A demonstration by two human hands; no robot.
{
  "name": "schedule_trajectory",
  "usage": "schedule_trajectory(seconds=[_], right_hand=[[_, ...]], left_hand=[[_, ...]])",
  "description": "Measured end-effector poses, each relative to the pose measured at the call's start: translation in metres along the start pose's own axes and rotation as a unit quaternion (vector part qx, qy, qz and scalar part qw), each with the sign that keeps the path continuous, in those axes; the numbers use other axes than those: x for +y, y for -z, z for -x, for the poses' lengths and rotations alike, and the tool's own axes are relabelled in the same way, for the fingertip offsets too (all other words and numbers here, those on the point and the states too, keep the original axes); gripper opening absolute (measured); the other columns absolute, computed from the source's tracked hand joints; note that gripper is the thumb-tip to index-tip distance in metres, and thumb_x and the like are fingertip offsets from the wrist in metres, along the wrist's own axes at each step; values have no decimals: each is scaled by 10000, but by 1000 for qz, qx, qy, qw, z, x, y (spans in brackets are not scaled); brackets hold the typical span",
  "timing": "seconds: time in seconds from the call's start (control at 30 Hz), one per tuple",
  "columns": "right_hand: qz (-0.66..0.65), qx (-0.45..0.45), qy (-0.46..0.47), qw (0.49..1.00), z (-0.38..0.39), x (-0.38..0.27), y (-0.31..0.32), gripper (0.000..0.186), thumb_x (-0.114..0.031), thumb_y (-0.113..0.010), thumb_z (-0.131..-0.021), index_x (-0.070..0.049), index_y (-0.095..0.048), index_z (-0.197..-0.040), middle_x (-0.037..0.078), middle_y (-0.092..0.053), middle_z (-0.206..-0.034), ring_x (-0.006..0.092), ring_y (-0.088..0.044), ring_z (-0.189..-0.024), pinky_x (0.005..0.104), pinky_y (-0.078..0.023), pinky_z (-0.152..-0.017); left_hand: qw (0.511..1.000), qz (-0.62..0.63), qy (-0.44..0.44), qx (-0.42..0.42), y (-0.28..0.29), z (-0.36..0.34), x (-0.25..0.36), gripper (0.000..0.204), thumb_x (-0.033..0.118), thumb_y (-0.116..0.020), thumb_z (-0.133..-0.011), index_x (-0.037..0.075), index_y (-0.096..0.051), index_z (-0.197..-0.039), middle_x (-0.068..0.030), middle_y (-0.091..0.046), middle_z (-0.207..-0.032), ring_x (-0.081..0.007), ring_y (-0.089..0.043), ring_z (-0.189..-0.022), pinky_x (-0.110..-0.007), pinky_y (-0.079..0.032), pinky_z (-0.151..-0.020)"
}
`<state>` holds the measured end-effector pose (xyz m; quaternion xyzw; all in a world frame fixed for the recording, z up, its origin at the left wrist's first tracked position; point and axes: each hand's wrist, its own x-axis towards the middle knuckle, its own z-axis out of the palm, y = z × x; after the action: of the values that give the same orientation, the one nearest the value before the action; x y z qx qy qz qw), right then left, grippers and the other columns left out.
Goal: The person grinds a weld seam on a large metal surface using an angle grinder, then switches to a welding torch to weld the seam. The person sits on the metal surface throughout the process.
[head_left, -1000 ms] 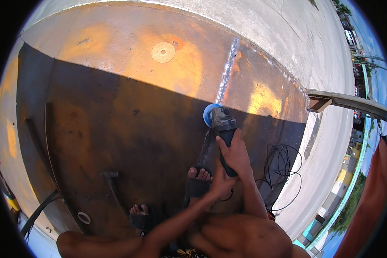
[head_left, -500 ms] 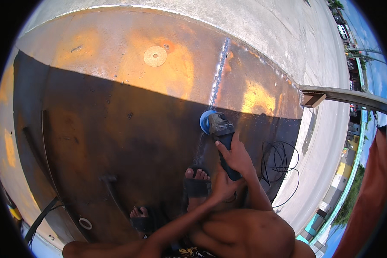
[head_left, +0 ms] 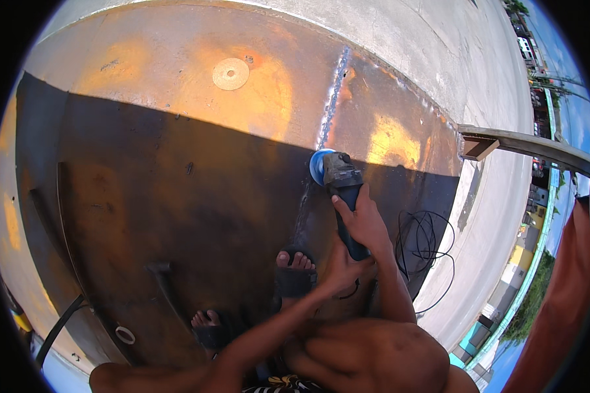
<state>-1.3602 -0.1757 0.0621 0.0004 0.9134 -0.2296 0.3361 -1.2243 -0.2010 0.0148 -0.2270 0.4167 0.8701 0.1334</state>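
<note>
An angle grinder (head_left: pixel 344 190) with a dark body and a bluish disc (head_left: pixel 318 167) rests over a weld seam (head_left: pixel 334 95) on a rusty steel plate (head_left: pixel 144 216). My right hand (head_left: pixel 362 221) is wrapped round the body behind the gear head, thumb across the top. Farther back, my left hand (head_left: pixel 343 270) grips the rear end of the same grinder. The disc sits at the shadow's edge, where the pale, bright seam meets its darker, shaded stretch. Whether it is spinning, I cannot tell.
A round tan disc (head_left: pixel 223 74) lies on the sunlit plate. Black cable (head_left: pixel 426 245) is coiled to the right. A hammer-like tool (head_left: pixel 166 285) and a pale ring (head_left: pixel 125 335) lie at left. My sandalled feet (head_left: pixel 295 275) are on the plate; a steel beam (head_left: pixel 531 145) juts out right.
The grinder and both hands have moved slightly away from me along the seam, toward the sunlit part. Both hands keep their hold. The view has shifted a little.
</note>
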Motion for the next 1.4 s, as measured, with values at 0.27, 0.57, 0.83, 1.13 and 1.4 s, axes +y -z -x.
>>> schedule_trajectory(seconds=[0.27, 0.57, 0.83, 1.13, 1.4], right_hand=[[48, -39, 26, 998, 11, -6, -3, 636, -475, -661, -1009, 62, -427, -1258, 376, -685, -970, 551, -692, -971, 556, -540, -835], [22, -10, -29, 999, 8, -6, -3, 674, -476, -697, -978, 55, -441, -1303, 383, -683, -1036, 534, -697, -1009, 541, -546, -851], [-40, 104, -5, 994, -31, 26, 21, 578, -323, -840, -841, 42, -587, -1210, 207, -706, -1010, 304, -704, -906, 424, -550, -832], [-7, 150, 106, 983, -67, 50, 34, 550, -235, -842, -787, 56, -585, -1178, 233, -708, -984, 367, -716, -896, 416, -557, -811], [49, 152, 149, 976, -118, 21, 48, 606, -294, -847, -817, 19, -538, -1235, 290, -720, -993, 466, -715, -962, 508, -556, -811]], left_hand=[[994, 4, -87, 62, -14, 15, -1, 1005, 164, -909, -810, -42, -225, -1516, -186, -513, -1414, -260, -561, -1338, -404, -486, -1073], [994, -74, -53, 52, -4, 9, -5, 1000, 218, -928, -795, -59, -246, -1472, -204, -526, -1388, -281, -580, -1314, -400, -504, -1042], [999, -42, 2, -25, -5, -41, 12, 966, 172, -896, -770, -62, -256, -1454, -194, -535, -1331, -260, -589, -1272, -380, -506, -1019], [994, -29, -101, -22, -20, -86, -15, 1090, 190, -899, -762, -17, -178, -1552, -202, -498, -1410, -280, -525, -1359, -415, -453, -1114], [991, 5, -129, -23, -26, -171, -18, 1189, 122, -920, -764, 26, -102, -1622, -196, -396, -1546, -286, -404, -1478, -430, -393, -1181]])
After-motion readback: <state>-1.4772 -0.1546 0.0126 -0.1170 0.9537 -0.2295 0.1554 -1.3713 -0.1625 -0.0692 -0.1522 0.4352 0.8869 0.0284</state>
